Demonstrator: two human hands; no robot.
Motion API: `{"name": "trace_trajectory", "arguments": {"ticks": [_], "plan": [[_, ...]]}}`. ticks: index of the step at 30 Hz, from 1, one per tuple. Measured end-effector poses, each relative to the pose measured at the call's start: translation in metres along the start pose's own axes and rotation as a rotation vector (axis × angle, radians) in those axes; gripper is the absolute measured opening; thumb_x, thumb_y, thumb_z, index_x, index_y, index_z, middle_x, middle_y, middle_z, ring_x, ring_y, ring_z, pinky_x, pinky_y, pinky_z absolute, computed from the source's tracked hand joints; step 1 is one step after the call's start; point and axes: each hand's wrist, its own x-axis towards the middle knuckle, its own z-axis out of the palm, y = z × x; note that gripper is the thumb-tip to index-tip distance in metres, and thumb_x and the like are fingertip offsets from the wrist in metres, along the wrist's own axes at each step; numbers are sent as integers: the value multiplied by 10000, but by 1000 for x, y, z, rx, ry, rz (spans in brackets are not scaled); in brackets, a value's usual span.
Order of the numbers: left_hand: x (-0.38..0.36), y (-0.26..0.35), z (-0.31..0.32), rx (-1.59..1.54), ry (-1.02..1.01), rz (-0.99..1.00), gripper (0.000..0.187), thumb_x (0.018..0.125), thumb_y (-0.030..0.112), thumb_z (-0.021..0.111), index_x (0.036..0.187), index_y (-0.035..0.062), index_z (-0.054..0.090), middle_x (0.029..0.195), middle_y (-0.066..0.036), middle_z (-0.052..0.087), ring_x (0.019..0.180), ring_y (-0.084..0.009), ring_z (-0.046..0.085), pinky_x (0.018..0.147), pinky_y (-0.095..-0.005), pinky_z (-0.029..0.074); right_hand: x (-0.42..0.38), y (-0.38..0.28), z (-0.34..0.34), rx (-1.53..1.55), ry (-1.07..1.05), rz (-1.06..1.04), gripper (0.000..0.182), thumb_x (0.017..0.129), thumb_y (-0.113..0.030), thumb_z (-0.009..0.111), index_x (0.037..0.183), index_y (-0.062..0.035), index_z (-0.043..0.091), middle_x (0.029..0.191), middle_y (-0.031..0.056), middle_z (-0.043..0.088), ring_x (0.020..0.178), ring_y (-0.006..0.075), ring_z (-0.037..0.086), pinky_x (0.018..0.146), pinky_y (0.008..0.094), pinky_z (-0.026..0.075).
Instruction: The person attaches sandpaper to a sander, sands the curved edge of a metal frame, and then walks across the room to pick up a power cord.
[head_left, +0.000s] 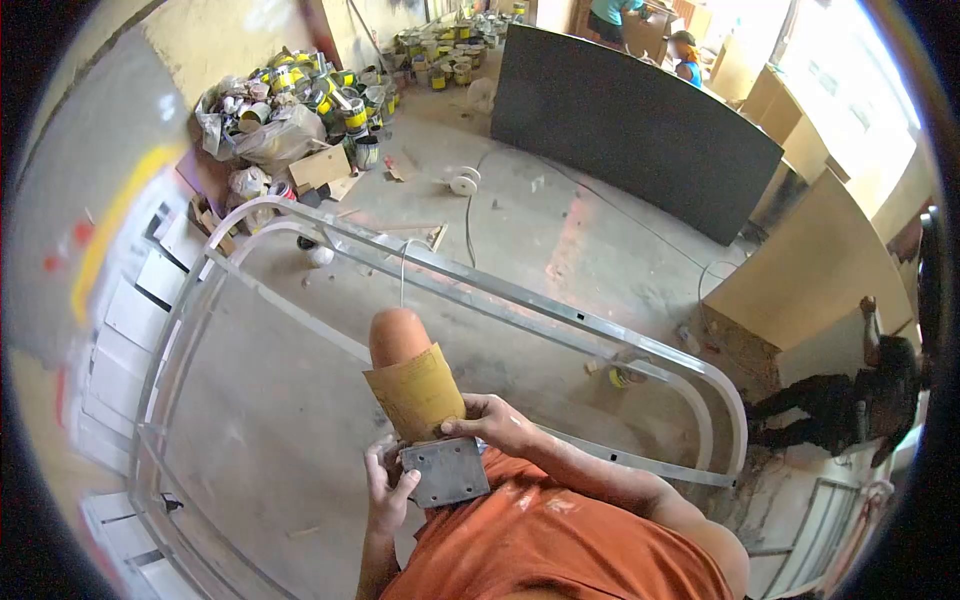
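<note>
Remotely, I pinch the yellow sheet (415,393), probably light and easily creased, by its near edge with my right hand (497,425), while my left hand (384,488) grips the rigid-looking plate (447,472) beside.

I wear an orange-red shirt (590,545), plain and matte, creased in soft folds, with whitish smudges on its upper part. To the right of the shirt, my right arm (610,470) is bare from the shoulder down to the wrist. Above the shirt's upper edge is my right hand (490,425), bare, with short nails and dusty-looking fingers. My left hand (387,485), left of the shirt, is bare too, with pale dust on the thumb and fingertips. Farther above the shirt shows what looks like my rounded, bare knee (398,335).
</note>
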Motion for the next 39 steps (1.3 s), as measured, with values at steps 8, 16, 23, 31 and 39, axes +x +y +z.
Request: {"name": "trace_trajectory", "arguments": {"ticks": [8, 16, 23, 31, 39], "plan": [[0, -1, -20, 3, -108, -188, 428, 859, 74, 658, 1261, 16, 521, 1170, -74, 569, 1133, -170, 534, 1005, -337, 411, -17, -5, 6, -73, 40, 64, 392, 928, -220, 732, 1225, 27, 662, 1090, 12, 710, 981, 98, 628, 912, 282, 495], [10, 6, -10, 137, 12, -82, 123, 933, 48, 651, 1054, 51, 627, 980, 26, 559, 879, -89, 522, 801, -255, 430, -38, 3, 3, -646, 177, -345, 323, 926, -291, 715, 913, 27, 661, 896, 143, 620, 885, 254, 596, 785, 386, 479], [19, 20, -6, 300, -27, 85, 67, 932, 61, 664, 906, 37, 607, 874, 22, 498, 753, -74, 444, 663, -244, 374, -45, 0, -13, -632, 51, -199, 303, 952, -226, 688, 1155, -1, 695, 1240, 125, 641, 1076, 219, 627, 893, 372, 516], [25, 11, -20, 376, -82, 130, 103, 933, 101, 679, 902, 16, 631, 828, 7, 540, 714, -93, 463, 635, -262, 378, -44, -7, -11, -514, 147, -174, 324, 943, -300, 692, 971, 23, 676, 912, 171, 647, 835, 277, 624, 762, 387, 497], [31, 29, -33, 461, -233, -84, 158, 968, 126, 636, 938, -27, 663, 881, -20, 601, 796, -109, 524, 732, -279, 439, -46, -12, -16, -646, 118, -130, 247, 966, -213, 659, 981, 33, 681, 831, 150, 622, 765, 254, 621, 699, 358, 494]]}}
